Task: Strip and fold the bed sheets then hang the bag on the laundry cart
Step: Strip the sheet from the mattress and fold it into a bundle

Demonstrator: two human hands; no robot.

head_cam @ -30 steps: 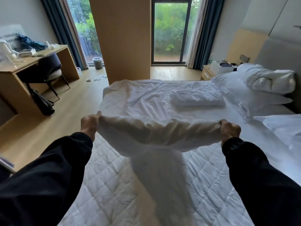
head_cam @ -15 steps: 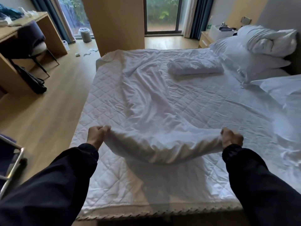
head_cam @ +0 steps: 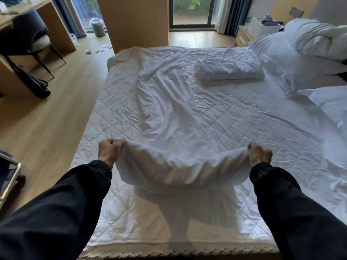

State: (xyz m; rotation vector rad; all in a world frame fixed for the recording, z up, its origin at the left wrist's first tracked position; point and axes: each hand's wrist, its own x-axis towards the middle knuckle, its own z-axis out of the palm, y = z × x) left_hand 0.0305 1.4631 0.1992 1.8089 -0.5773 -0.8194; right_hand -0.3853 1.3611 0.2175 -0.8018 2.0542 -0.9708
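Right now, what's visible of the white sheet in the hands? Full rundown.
The white sheet is thin, creased fabric, cotton by the look. Its near edge is raised off the bed, bunched in the grip of the left hand and the right hand, and sags between them. The rest trails away as a wrinkled strip over the left half of the quilted mattress pad to the bed's far edge.

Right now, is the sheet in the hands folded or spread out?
Spread, not folded. The left hand and right hand grip the sheet by its raised near edge; the rest lies rumpled across the quilted mattress.
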